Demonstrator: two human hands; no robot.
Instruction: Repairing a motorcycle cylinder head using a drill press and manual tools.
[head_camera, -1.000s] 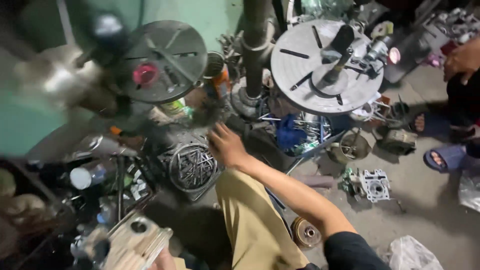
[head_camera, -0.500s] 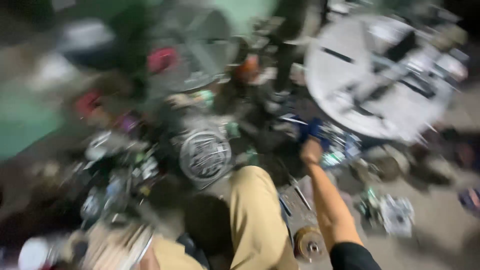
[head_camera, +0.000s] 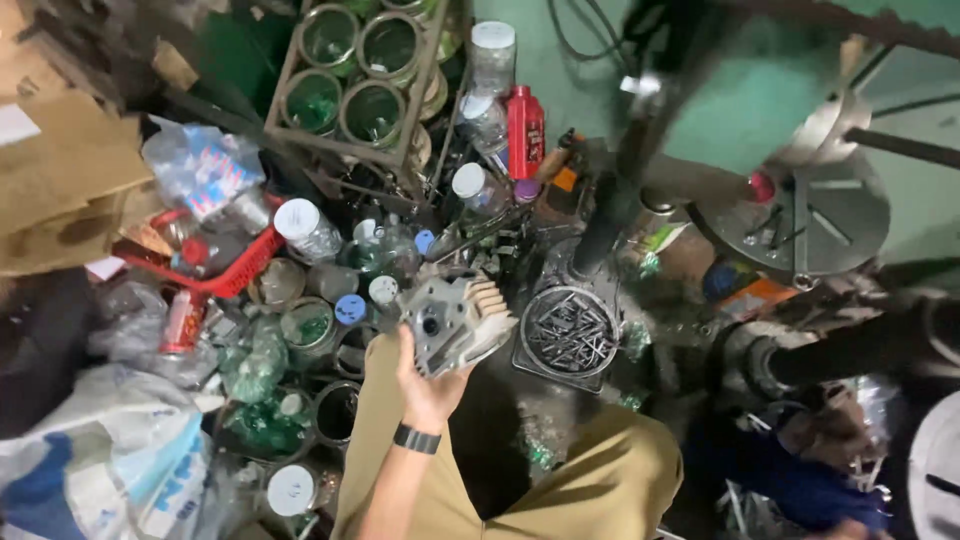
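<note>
My left hand (head_camera: 424, 388), with a dark band on its wrist, is raised palm up over my knee in khaki trousers (head_camera: 590, 480). It is shut on a grey cast-metal engine part (head_camera: 455, 318) with cooling fins along one side and a round bore in its face. The part is held just above a clutter of jars and bottles on the floor. My right hand is out of the picture.
A round tin of metal bits (head_camera: 570, 332) lies right of the part. Behind stand a rack of glass jars (head_camera: 360, 75), a red bottle (head_camera: 524, 130) and several plastic bottles. A red basket (head_camera: 215, 275), cardboard (head_camera: 60, 170) and a white sack (head_camera: 110, 470) fill the left. A round slotted machine table (head_camera: 812, 215) is at right.
The view has swung left from the round machine tables to the jar clutter. My right arm, earlier reaching out, has left the picture; my left hand now holds up the finned metal part.
</note>
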